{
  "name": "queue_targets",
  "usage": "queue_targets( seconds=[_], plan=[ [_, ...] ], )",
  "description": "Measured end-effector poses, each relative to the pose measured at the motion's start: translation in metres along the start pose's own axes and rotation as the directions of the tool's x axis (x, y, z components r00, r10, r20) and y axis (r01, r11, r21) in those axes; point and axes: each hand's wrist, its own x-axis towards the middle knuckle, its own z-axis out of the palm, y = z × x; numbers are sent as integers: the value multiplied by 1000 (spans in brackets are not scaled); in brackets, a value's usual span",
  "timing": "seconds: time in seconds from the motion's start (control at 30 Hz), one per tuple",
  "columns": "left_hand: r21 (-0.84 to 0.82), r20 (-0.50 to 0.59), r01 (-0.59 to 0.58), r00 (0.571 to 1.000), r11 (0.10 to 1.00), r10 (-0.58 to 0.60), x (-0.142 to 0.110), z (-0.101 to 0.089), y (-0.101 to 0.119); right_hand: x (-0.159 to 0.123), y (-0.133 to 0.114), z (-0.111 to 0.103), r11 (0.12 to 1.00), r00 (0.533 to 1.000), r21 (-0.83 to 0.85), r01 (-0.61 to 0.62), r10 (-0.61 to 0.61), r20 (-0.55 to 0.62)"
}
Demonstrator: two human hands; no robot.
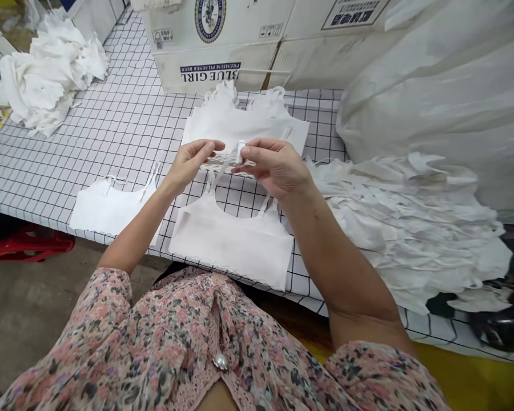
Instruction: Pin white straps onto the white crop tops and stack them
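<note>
Head view: the left hand (192,162) and right hand (274,166) pinch a thin white strap (223,167) close together, holding it taut above a white camisole top (231,242) on the counter (111,125).

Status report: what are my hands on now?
Left hand, right hand pinching white strap. White camisole below on grid-marked table. Pile of white garments beside right forearm.

The lone head view looked forward and down from just above the person's floral blouse (154,342) at the frame's bottom edge, close over the left hand (192,162) and right hand (274,168) at centre, facing a grid-patterned table (111,131) and cardboard boxes (214,51) at top.
</note>
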Motion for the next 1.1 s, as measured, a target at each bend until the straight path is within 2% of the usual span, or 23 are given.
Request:
queue_targets(
  seconds=[0.1, 0.27, 0.37, 0.43, 0.5, 0.57, 0.63, 0.77, 0.87, 0.97, 1.1],
  plan=[
    [-56, 81, 51, 996, 997, -46, 6, 2, -6, -3, -10, -4, 1000, 999, -14, -27, 28, 46],
    [-108, -8, -70, 998, 992, 70, -4, 16, -5, -6, -12, -1, 997, 1000, -74, 20, -20, -7],
    [-119, 23, -23, 999, 993, 26, -16, 27, -3, -8, -4, 5, 994, 998, -96, 47, -50, -37],
    [-121, -3, -16, 1000, 993, 15, -22, 31, -3, -9, 3, 10, 992, 996, -103, 69, -73, -42],
    [-109, -28, -25, 999, 994, 22, -26, 33, -5, -13, 8, 13, 983, 991, -135, 123, -129, -43],
    [-81, -8, -28, 1000, 996, 27, -31, 33, -6, -21, 10, 14, 950, 975, -232, 207, -219, -25],
    [-29, 34, -20, 999, 999, 21, -38, 30, -6, -30, 6, 13, 893, 961, -358, 272, -269, 60],
    [102, 85, -14, 996, 995, 5, -57, 28, -6, -41, 0, 7, 810, 933, -485, 329, -200, 299],
    [180, 90, -50, 995, 982, 34, -68, 29, -8, -43, 6, 0, 768, 914, -538, 347, -149, 376],
    [224, 90, -47, 996, 974, 28, -76, 29, -11, -43, 19, -6, 773, 924, -552, 312, -113, 364],
    [225, 96, -3, 995, 974, -19, -79, 28, -13, -49, 38, -6, 840, 958, -496, 218, -88, 273]
  ],
)
